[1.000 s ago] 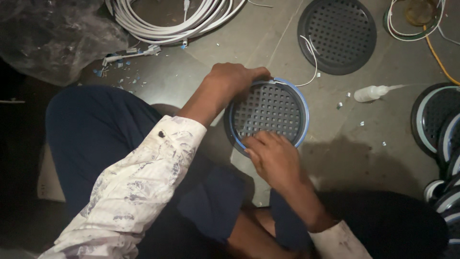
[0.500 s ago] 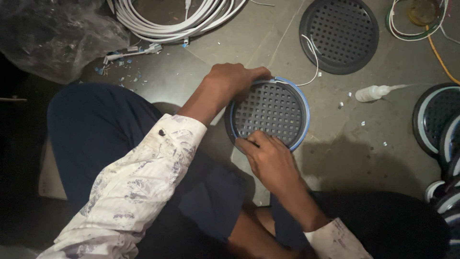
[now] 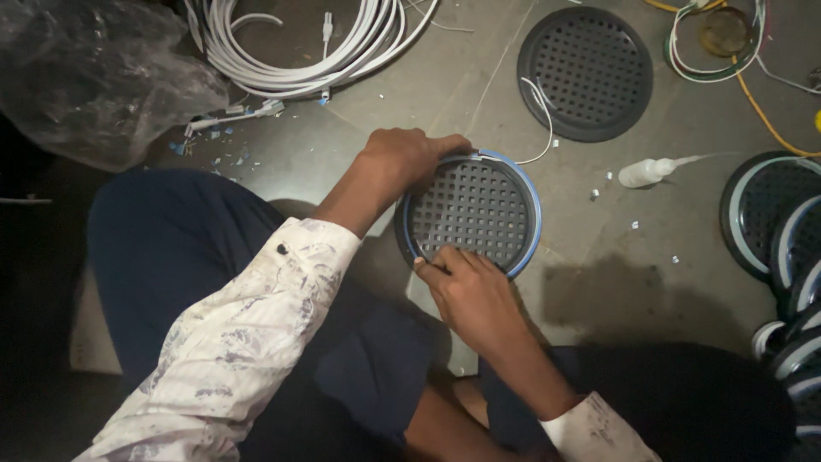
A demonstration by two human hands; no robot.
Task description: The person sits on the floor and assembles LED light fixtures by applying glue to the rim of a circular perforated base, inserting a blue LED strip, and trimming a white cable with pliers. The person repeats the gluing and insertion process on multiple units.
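Observation:
A round dark grille (image 3: 472, 216) with a square-hole pattern and a blue-white strip around its rim lies on the floor in front of my knees. My left hand (image 3: 402, 158) rests on its upper left edge, fingers curled over the rim. My right hand (image 3: 466, 287) presses on the lower left edge, fingertips pinching the strip at the rim.
A second dark grille (image 3: 585, 72) lies at upper right. A small white squeeze bottle (image 3: 650, 170) lies to the right. Coiled white cable (image 3: 299, 47) and a clear plastic bag (image 3: 85, 77) are at upper left. More rimmed grilles (image 3: 782, 231) are stacked at the right edge.
My right hand has slid a little to the left along the lower rim. The left hand and the grille have stayed put.

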